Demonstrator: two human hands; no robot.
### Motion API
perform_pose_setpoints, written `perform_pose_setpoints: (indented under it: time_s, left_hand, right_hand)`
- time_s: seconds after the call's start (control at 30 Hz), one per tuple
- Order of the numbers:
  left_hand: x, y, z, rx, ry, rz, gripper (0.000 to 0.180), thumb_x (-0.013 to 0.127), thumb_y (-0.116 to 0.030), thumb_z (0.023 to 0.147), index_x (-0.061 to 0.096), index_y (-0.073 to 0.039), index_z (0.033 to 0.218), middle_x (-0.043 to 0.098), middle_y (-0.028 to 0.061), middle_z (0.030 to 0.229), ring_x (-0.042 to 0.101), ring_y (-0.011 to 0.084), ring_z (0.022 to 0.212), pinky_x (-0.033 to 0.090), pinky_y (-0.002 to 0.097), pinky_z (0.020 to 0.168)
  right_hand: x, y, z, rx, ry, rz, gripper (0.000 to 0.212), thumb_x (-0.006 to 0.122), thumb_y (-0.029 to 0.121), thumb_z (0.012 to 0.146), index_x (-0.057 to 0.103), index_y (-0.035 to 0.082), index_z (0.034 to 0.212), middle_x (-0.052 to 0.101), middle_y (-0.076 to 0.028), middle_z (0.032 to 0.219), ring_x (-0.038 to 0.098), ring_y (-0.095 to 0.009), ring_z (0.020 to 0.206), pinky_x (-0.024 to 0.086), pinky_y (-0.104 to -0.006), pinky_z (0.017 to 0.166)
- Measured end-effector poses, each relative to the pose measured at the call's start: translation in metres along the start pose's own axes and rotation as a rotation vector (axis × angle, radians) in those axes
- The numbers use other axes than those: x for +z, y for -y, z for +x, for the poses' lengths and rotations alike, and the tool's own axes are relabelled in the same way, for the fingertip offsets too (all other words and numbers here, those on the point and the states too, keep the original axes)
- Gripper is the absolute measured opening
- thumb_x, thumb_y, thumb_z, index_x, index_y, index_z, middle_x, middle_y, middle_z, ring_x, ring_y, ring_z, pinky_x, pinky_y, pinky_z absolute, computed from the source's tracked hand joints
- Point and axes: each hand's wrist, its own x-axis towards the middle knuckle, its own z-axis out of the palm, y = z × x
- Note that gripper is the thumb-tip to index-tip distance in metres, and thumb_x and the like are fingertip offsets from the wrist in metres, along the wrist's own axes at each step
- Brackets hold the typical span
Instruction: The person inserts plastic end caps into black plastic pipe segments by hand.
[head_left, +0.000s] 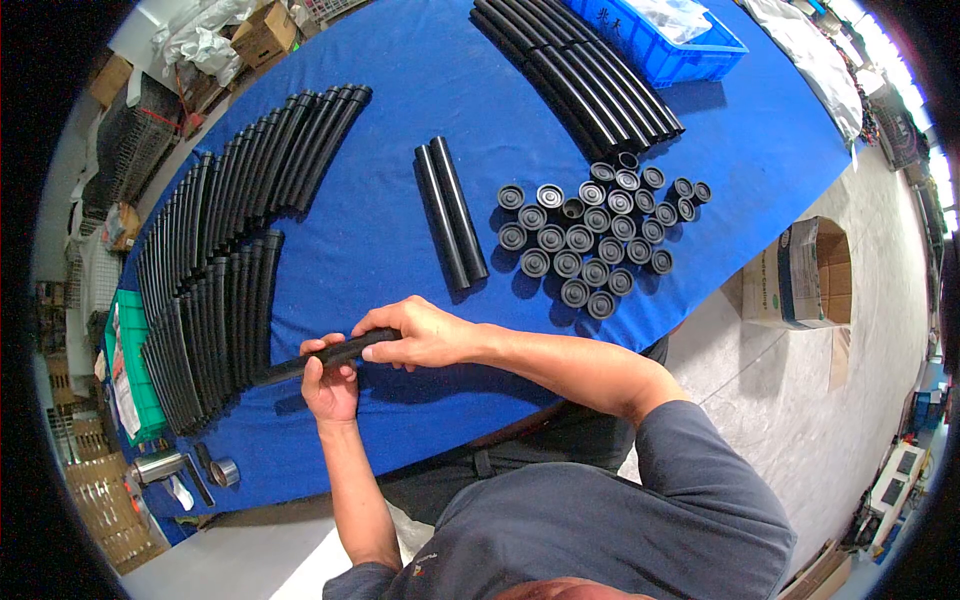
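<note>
A black tube [287, 371] lies slantwise across both hands above the near part of the blue-covered table. My left hand [331, 388] is closed round its middle, palm partly up. At the tube's right end my right hand [424, 334] grips with thumb and fingers; whether a cap sits on that end is hidden. Beyond the hands, two black tubes [450, 214] rest side by side. Several round black caps with ringed tops [596, 219] stand loosely grouped to their right. On the left, many tubes with thicker far ends [225, 270] are laid in two overlapping rows.
More black tubes [585, 78] lie at the far side, beside a blue plastic crate [700, 62]. A green crate [152, 375] stands at the left edge, with a tape roll [225, 472] near it. An open cardboard box [800, 272] is on the floor to the right.
</note>
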Motion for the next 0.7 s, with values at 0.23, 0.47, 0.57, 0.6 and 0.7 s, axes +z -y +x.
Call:
perform_pose_setpoints:
  time_s: [0.23, 0.47, 0.57, 0.6, 0.7]
  left_hand:
    - [-0.003, -0.001, 0.0, -0.012, -0.028, 0.012, 0.026, 0.063, -0.021, 0.094, 0.058, -0.006, 0.114, 0.063, 0.0212, 0.116, 0.065, 0.0205, 0.072, 0.056, 0.029, 0.061]
    - [-0.002, 0.0, -0.001, 0.025, 0.028, 0.039, 0.025, 0.063, -0.02, 0.094, 0.058, -0.006, 0.114, 0.063, 0.0221, 0.117, 0.065, 0.0205, 0.072, 0.056, 0.0277, 0.06]
    - [-0.004, 0.002, 0.001, -0.002, 0.007, 0.001, 0.027, 0.064, -0.022, 0.093, 0.058, -0.005, 0.114, 0.063, 0.0224, 0.117, 0.066, 0.0212, 0.072, 0.056, 0.0287, 0.06]
    - [-0.004, 0.002, 0.002, 0.001, 0.014, 0.002, 0.027, 0.064, -0.022, 0.093, 0.058, -0.005, 0.114, 0.063, 0.0224, 0.117, 0.066, 0.0212, 0.072, 0.056, 0.0287, 0.06]
    - [0.0, 0.003, 0.002, 0.021, -0.02, 0.034, 0.028, 0.066, -0.023, 0.092, 0.059, -0.006, 0.114, 0.064, 0.021, 0.116, 0.065, 0.0206, 0.072, 0.056, 0.0292, 0.061]
  right_hand:
    - [0.005, -0.025, 0.008, -0.551, -0.223, -0.449, 0.04, 0.07, 0.026, 0.084, 0.065, -0.003, 0.111, 0.067, -0.021, 0.092, 0.067, -0.036, 0.085, 0.052, -0.0438, 0.077]
    - [0.001, -0.012, 0.005, -0.081, -0.022, -0.165, 0.039, 0.071, 0.023, 0.086, 0.062, 0.0, 0.117, 0.065, -0.018, 0.092, 0.066, -0.03, 0.085, 0.051, -0.0391, 0.07]
    - [0.004, -0.027, 0.009, -0.617, -0.306, -0.398, 0.037, 0.071, 0.023, 0.086, 0.064, -0.001, 0.113, 0.065, -0.017, 0.088, 0.067, -0.03, 0.081, 0.051, -0.0383, 0.07]
    - [0.003, -0.027, 0.008, -0.584, -0.256, -0.46, 0.038, 0.071, 0.024, 0.086, 0.064, -0.001, 0.114, 0.066, -0.018, 0.089, 0.067, -0.03, 0.082, 0.052, -0.0382, 0.071]
    - [0.0, -0.033, 0.012, -0.527, -0.173, -0.438, 0.04, 0.071, 0.023, 0.086, 0.062, -0.001, 0.117, 0.065, -0.017, 0.092, 0.066, -0.031, 0.083, 0.052, -0.0392, 0.072]
